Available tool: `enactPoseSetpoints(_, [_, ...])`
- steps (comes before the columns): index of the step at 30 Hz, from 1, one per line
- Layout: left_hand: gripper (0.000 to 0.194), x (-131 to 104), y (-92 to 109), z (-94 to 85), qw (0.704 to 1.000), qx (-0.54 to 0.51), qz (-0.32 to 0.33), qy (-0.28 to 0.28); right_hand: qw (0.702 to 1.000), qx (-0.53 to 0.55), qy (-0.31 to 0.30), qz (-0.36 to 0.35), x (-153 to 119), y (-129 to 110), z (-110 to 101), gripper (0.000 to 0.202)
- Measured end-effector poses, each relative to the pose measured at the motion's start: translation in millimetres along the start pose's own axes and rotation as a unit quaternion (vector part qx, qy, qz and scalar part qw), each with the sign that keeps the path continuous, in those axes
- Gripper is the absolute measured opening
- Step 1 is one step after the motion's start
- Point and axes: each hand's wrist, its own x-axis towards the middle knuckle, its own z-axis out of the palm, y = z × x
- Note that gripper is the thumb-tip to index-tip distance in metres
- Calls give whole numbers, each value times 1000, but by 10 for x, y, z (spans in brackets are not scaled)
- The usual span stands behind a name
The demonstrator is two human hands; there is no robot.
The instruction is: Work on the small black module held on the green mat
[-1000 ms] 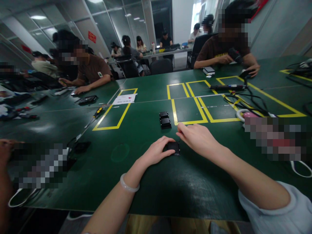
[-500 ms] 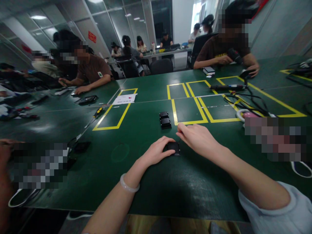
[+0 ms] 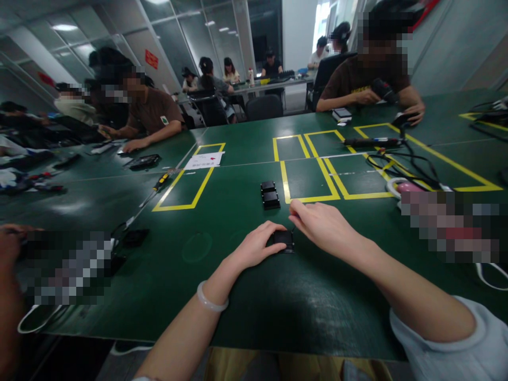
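Head view: the left hand (image 3: 257, 244) holds one small, black, square, plastic-looking piece (image 3: 286, 241) against the dark green, glossy tabletop (image 3: 254, 301), thumb and forefinger narrowly parted along its left side. The right hand (image 3: 319, 222) curls its fingers near the piece's upper right corner; whether they hold anything I cannot tell. If the light one-sided hold slackened, the piece could skid on the smooth surface. Two black, square blocks (image 3: 270, 196) sit just beyond.
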Motion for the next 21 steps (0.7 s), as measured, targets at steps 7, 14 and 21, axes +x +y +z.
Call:
enactPoseSetpoints(7, [33, -1, 4, 1, 1000, -1, 3, 5, 1000, 26, 6, -4, -25, -19, -51, 14])
enactPoseSetpoints(14, [33, 1, 12, -3, 1000, -2, 0, 3, 1000, 3, -14, 6, 7, 8, -1, 19])
enactPoseSetpoints(21, [34, 2, -4, 6, 1000, 4, 3, 4, 1000, 19, 19, -9, -34, -11, -22, 15])
